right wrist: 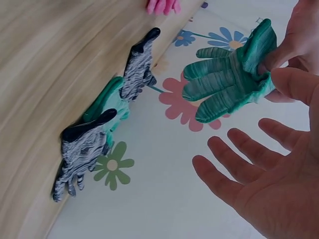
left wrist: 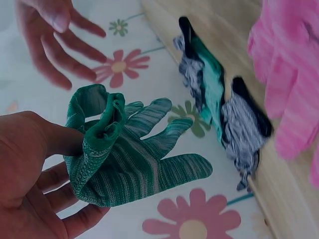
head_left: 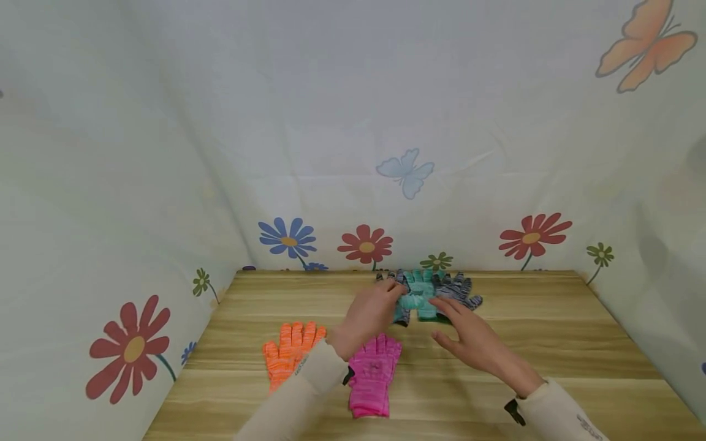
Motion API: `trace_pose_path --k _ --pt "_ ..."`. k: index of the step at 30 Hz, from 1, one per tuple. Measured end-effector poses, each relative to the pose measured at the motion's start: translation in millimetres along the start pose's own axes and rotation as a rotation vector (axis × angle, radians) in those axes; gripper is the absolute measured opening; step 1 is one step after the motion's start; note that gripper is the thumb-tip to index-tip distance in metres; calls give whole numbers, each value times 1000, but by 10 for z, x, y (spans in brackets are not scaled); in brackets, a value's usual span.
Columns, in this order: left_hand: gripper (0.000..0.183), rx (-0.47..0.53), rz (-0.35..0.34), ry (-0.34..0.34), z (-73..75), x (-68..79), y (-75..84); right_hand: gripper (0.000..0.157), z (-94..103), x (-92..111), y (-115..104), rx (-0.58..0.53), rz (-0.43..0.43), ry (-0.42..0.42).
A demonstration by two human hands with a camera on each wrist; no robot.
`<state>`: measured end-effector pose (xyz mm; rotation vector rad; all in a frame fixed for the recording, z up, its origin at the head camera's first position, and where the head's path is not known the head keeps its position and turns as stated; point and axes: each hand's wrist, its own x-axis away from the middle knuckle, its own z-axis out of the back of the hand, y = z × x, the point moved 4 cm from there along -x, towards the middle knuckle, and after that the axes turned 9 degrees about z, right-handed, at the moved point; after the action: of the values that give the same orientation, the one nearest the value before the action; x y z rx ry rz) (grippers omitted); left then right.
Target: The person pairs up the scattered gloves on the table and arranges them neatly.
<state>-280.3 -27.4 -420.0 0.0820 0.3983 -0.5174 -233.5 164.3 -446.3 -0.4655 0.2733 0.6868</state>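
Observation:
My left hand [head_left: 371,312] pinches the cuff of a green striped knit glove [left wrist: 137,167], thumb inside the opening and fingers outside. The glove is raised above the table, its fingers pointing away from the hand. Close beside it, my right hand [head_left: 474,340] is spread with relaxed fingers and holds nothing. On the table behind, a second green glove [right wrist: 104,102] lies between two grey-and-black gloves, one [right wrist: 85,147] on its right and the other [right wrist: 137,69] on its left. In the head view the held glove partly covers these.
A pink glove [head_left: 369,380] and an orange glove [head_left: 284,352] lie nearer on the wooden table [head_left: 496,404]; my left forearm partly covers both. White cloth walls [head_left: 309,122] with flowers and butterflies stand at the back and sides.

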Motion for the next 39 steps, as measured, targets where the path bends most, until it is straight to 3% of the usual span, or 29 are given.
trace_pose_path --k 11,20,26,33,39 --pt "27 -23 -137 -102 -387 205 519 58 -156 274 136 -28 -76 -42" --pt "30 51 -101 -226 -555 220 602 55 -194 397 256 -50 -156 -153" --pt "29 96 -143 -310 -649 288 632 56 -240 434 276 -63 -178 -210" --pt "29 107 -193 -296 -568 471 567 54 -267 418 270 -32 -145 -203" --pt "31 67 -333 -369 -479 748 640 48 -348 321 305 -27 -110 -258"
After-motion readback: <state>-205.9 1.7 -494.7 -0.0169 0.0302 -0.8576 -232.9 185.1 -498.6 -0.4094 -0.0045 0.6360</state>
